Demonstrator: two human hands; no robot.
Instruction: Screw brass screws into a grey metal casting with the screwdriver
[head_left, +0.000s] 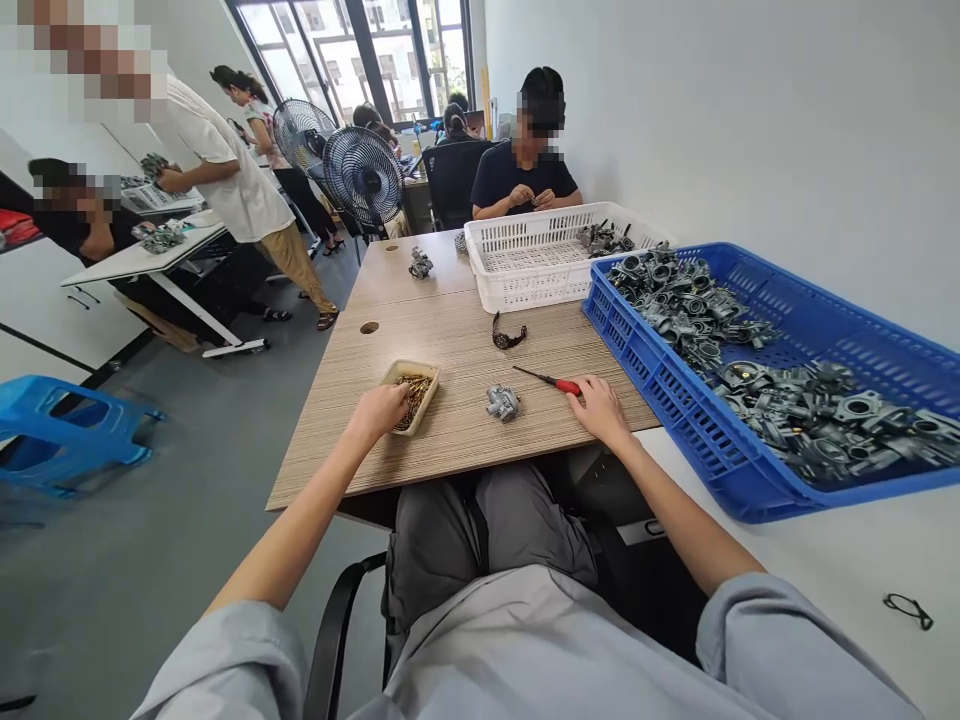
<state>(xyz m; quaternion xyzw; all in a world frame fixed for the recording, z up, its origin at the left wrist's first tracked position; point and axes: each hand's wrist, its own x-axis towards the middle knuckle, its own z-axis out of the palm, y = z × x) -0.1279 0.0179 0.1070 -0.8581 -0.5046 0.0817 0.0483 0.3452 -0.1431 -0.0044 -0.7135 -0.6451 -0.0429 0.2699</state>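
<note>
My left hand (pixel 381 410) reaches over the near-left rim of a small cream tray (pixel 430 392) filled with small brass-coloured parts (pixel 415 396). Its fingers are drawn together among them, and whatever is between the fingertips is hidden. On the right, my right hand (pixel 600 410) lies on the table with its fingers closed on the red handle of a screwdriver (pixel 553 382), whose dark shaft points left. Between my two hands a grey metal carburetor (pixel 502 402) rests on the wood-grain table (pixel 465 450).
A black wristwatch (pixel 510 335) lies beyond the carburetor. To the right stands a blue crate (pixel 660 390) with several carburetors; behind it is a white crate (pixel 536 290). Another carburetor (pixel 421 263) sits farther back. A person (pixel 525 170) works across the table.
</note>
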